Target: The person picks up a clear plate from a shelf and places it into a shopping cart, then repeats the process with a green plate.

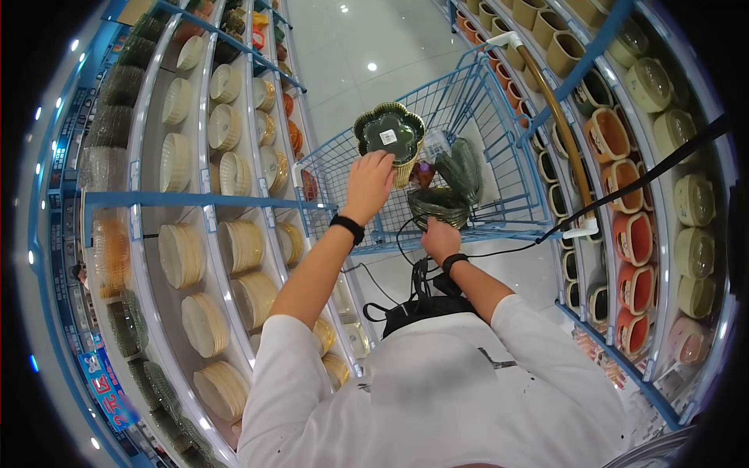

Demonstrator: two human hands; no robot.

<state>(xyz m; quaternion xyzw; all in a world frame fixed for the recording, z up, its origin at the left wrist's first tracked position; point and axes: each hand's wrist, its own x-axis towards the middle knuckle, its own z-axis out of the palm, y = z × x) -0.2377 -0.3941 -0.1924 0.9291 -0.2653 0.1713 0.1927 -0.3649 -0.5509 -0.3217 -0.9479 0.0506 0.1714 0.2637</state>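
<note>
My left hand [370,187] grips the near rim of a dark green, flower-shaped dish [378,131] with a gold scalloped edge and a white label inside. The dish is held over the left part of a blue wire shopping cart [328,168]. Closed on the near edge of a dark green, see-through ribbed bowl [438,204], my right hand [441,239] is at the near side of the cart. Its fingertips are partly hidden. Beyond the bowl lie green see-through items [459,170] and a small reddish-purple thing [422,173], whose kinds I cannot make out.
Shelves on the left hold stacks of cream ribbed dishes [182,256] and green glassware [144,390]. On the right, shelves [663,343] carry orange and green pots [633,238]. The cart's gold handle [558,113] is at the right. A black strap [647,175] crosses the right side.
</note>
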